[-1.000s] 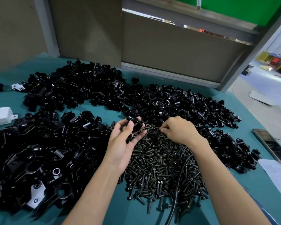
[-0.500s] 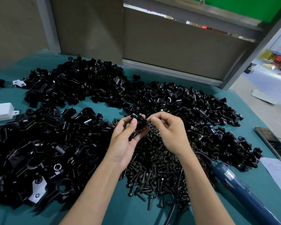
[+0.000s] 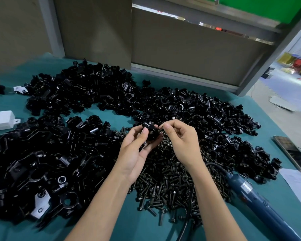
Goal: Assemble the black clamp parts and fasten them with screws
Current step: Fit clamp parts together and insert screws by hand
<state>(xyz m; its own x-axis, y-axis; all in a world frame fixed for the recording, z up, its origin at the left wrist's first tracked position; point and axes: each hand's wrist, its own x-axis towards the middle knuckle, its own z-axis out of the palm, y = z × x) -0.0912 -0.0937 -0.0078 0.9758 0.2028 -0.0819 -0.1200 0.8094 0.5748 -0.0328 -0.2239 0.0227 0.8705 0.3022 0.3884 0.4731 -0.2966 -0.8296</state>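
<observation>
- Screws: loose dark heap, nearest me on the green table, under and between my forearms. A black cable runs across it.
- Electric screwdriver: blue, lying at the right of the heap. Neither hand touches it.
- Left hand: palm up, fingers curled under the clamp, thumb pressed on its near face. Firm hold; hand closed round the part.
- Right hand: a second ago it was down in the heap, picking. It is now raised beside the left hand. Thumb and forefinger are closed tight, pinching what I judge is a single screw, its end at the clamp's right side. It is small and partly hidden, so I cannot tell whether it is in the hole.
- Meaning for the task: the pick is done and the screw is being offered up. Driving it home is not yet done.
- Clamp: held above the far edge of the heap, clear of the table.
- Clamp parts, left pile: large, untouched.
- Clamp parts, far pile: beyond my hands.
- Phone: at the right edge.
</observation>
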